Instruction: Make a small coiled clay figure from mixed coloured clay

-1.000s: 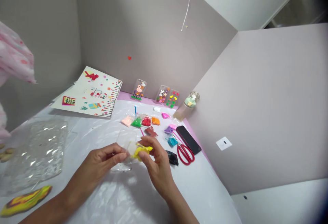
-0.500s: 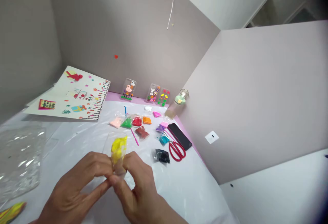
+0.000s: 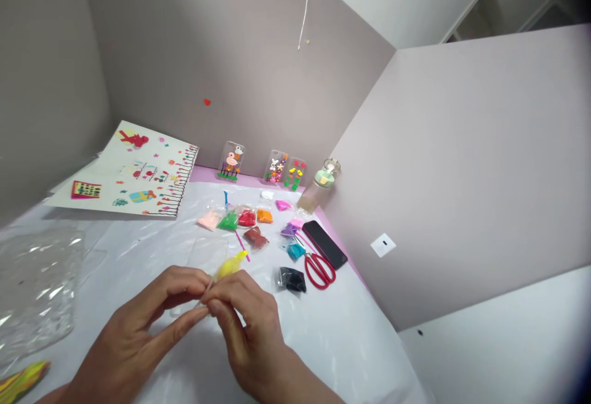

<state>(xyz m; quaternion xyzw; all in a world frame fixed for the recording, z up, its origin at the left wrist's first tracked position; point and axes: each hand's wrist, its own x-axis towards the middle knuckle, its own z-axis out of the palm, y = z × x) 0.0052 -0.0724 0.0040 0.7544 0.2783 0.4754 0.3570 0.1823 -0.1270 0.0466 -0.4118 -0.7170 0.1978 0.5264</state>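
Observation:
A small clear packet of yellow clay [image 3: 232, 265] is pinched at its near end between both hands, its yellow part pointing up and right. My left hand [image 3: 143, 327] grips the packet's edge with thumb and fingers from the left. From the right, my right hand [image 3: 252, 324] pinches the same end, its fingertips touching those of the left. Behind the hands, a clear phone case [image 3: 207, 251] lies flat on the white covered table [image 3: 323, 342], partly hidden. Packets of green clay [image 3: 228, 221], red clay [image 3: 247, 217] and brown clay [image 3: 255, 238] lie beyond.
Black clay [image 3: 292, 279], red scissors [image 3: 319, 270], a dark phone [image 3: 324, 244] and a bottle [image 3: 318, 187] are on the right. Decorated cases [image 3: 231, 161] lean against the wall. A decorated paper [image 3: 111, 170] and a clear plastic bag [image 3: 37, 287] lie left.
The yellow packet has turned from upright to leaning right and sits lower behind the fingers. My right hand's fingers have closed over its end, and more of the clear case shows.

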